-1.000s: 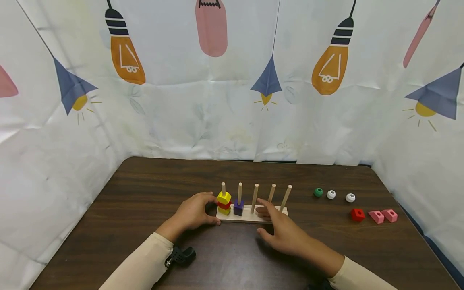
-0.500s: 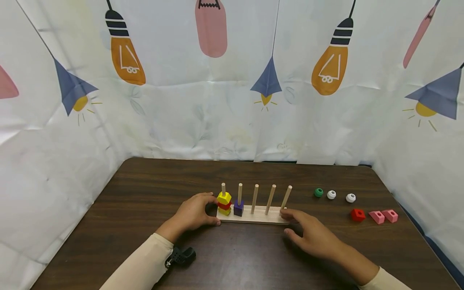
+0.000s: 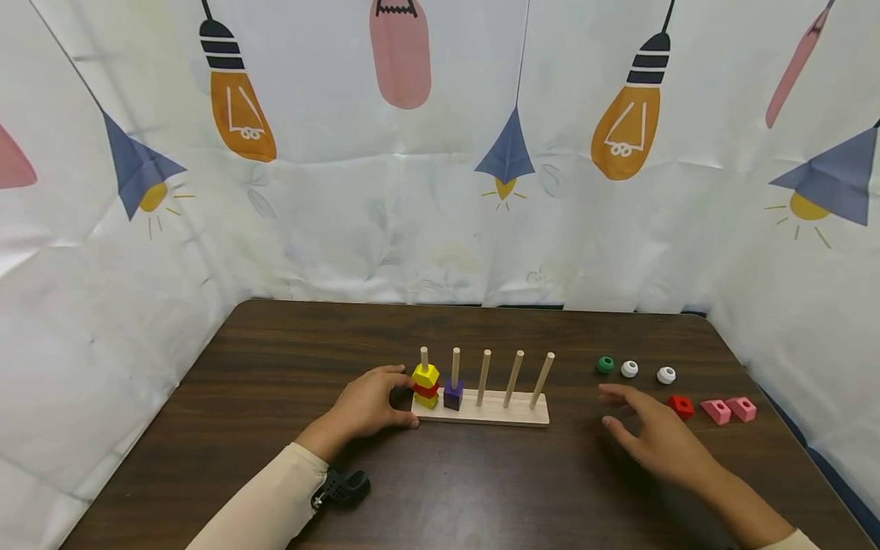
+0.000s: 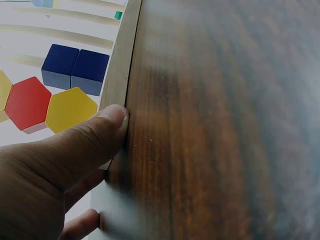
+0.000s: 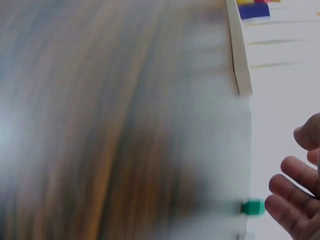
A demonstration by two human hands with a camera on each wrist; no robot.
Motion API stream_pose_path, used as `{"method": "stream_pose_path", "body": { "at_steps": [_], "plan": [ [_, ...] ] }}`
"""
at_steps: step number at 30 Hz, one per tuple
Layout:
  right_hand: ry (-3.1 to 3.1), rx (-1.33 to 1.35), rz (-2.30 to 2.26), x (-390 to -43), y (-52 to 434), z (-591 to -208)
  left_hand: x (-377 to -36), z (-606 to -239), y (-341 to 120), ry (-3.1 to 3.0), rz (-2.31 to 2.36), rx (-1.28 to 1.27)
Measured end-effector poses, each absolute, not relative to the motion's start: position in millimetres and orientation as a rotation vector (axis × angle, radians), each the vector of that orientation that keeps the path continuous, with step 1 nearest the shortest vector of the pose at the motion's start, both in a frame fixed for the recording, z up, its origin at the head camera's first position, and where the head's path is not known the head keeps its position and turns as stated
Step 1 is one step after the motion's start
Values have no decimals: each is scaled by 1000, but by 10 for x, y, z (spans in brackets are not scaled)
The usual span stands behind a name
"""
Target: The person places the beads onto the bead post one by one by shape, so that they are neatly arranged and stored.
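Observation:
A wooden peg board (image 3: 498, 412) with several upright pegs lies on the table. My left hand (image 3: 367, 401) holds its left end, the thumb along the front edge in the left wrist view. The first peg bears a yellow hexagonal block (image 3: 425, 375), a red hexagonal block (image 4: 29, 104) and another yellow one. Two dark blue blocks (image 4: 75, 67) sit on the second peg; the other pegs are bare. My right hand (image 3: 663, 439), fingers loosely extended and holding nothing, is over the table right of the board. A red block (image 3: 681, 407) shows just beyond its knuckles.
At the right lie a green bead (image 3: 605, 365), white beads (image 3: 629, 369) and pink slanted blocks (image 3: 716, 412). The brown table (image 3: 309, 328) is bordered behind and at the sides by a printed cloth (image 3: 440, 252).
My right hand has moved from over the pegs, past the board's right end, to near the loose pieces at the right. The left hand has stayed on the board.

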State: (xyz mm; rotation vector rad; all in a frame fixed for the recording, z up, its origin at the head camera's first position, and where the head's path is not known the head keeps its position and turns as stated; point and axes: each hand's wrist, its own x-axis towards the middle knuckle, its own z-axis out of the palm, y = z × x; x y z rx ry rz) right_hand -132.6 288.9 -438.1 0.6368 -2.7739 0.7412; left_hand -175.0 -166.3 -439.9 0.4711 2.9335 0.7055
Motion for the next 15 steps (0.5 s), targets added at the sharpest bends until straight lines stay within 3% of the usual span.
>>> {"method": "stream_pose_path", "body": {
  "at_steps": [15],
  "plan": [
    [-2751,479,611,-1448,3576,-4340,-1742,-4427,-1690,2943,692,523]
  ]
}}
